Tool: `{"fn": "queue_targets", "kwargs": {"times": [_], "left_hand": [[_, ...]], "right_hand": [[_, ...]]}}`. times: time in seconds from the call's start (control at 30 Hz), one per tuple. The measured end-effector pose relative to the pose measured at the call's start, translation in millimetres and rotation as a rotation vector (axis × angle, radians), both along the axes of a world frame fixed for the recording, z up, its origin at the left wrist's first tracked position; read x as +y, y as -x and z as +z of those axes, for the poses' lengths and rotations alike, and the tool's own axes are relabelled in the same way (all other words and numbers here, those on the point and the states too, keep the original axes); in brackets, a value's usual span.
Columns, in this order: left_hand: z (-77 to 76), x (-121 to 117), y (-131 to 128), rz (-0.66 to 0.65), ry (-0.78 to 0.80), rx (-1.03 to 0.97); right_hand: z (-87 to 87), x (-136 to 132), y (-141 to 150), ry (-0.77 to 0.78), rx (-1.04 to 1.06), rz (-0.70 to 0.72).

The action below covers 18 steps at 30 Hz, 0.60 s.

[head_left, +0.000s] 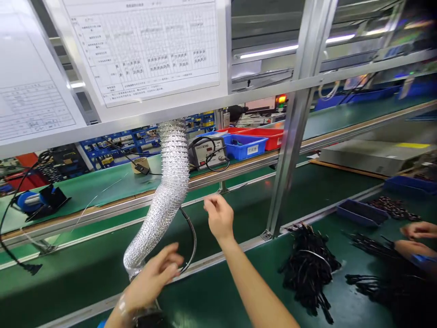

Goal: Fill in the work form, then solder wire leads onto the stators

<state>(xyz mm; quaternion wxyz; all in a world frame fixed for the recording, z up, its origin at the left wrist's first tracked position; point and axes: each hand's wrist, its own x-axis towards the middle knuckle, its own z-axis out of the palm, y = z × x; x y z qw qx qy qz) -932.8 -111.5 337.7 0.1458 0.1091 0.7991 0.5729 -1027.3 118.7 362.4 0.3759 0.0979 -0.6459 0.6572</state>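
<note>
My left hand is low in the view, beside the bottom of a silvery flexible duct. Its fingers are somewhat smeared by motion, but the thumb stands apart from them and nothing shows between. To the right and higher, my right hand hovers over the green bench with its fingers curled in. Whether it pinches something small is hidden. A dark cable loops down between the two hands. Under my left wrist is a dark object, mostly covered.
A bundle of black cables lies on the right, near another person's hands. A metal post rises in front. The upper shelf carries a soldering station, a blue bin and a solder reel. Framed sheets hang above.
</note>
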Motion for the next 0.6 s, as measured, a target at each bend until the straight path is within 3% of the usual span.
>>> {"fn": "queue_targets", "kwargs": {"times": [0.1, 0.17, 0.23, 0.37, 0.5, 0.6], "left_hand": [[39.5, 79.0, 35.7, 0.013, -0.446, 0.133], [50.9, 100.6, 49.6, 0.020, -0.674, 0.171], [58.0, 96.9, 51.3, 0.061, -0.800, 0.285], [82.7, 52.2, 45.1, 0.276, -0.983, 0.536], [109.0, 24.5, 52.6, 0.454, -0.981, 0.277], [114.4, 29.2, 60.2, 0.426, -0.864, 0.166]], "right_hand": [[44.6, 1.5, 25.2, -0.104, 0.006, 0.040], [61.4, 1.7, 30.8, -0.166, 0.020, 0.032], [70.6, 4.0, 32.5, -0.243, 0.033, 0.021], [78.1, 3.5, 36.8, -0.439, 0.024, 0.009], [86.9, -9.1, 43.5, -0.608, -0.017, -0.080], [96.9, -18.0, 49.3, -0.755, -0.064, -0.179]]}}
